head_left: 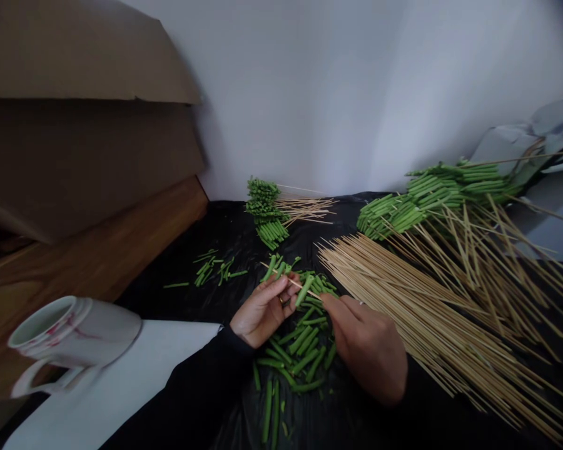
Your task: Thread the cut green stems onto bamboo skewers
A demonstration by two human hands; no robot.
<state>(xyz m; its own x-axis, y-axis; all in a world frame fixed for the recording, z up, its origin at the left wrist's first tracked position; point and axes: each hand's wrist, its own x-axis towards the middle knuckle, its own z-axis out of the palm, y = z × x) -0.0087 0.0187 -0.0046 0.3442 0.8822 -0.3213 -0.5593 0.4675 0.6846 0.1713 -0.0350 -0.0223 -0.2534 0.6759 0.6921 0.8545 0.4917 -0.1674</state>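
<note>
A thin bamboo skewer (313,294) runs between my two hands, above a loose pile of cut green beans (304,340). My right hand (368,347) is closed on the skewer's near end, a ring on one finger. At its far part several green bean pieces (271,267) sit crosswise on it. My left hand (266,307) is closed around the skewer beside these pieces, thumb against them; its inner fingertips are partly hidden. Another bean piece (304,291) lies across the skewer between the hands.
Many bare bamboo skewers (417,306) lie at the right. Filled bean skewers are stacked at the back (267,212) and back right (431,194). Bean scraps (209,269) lie on the black plastic sheet (164,294). A mug (94,331) and a cardboard box (89,156) stand left.
</note>
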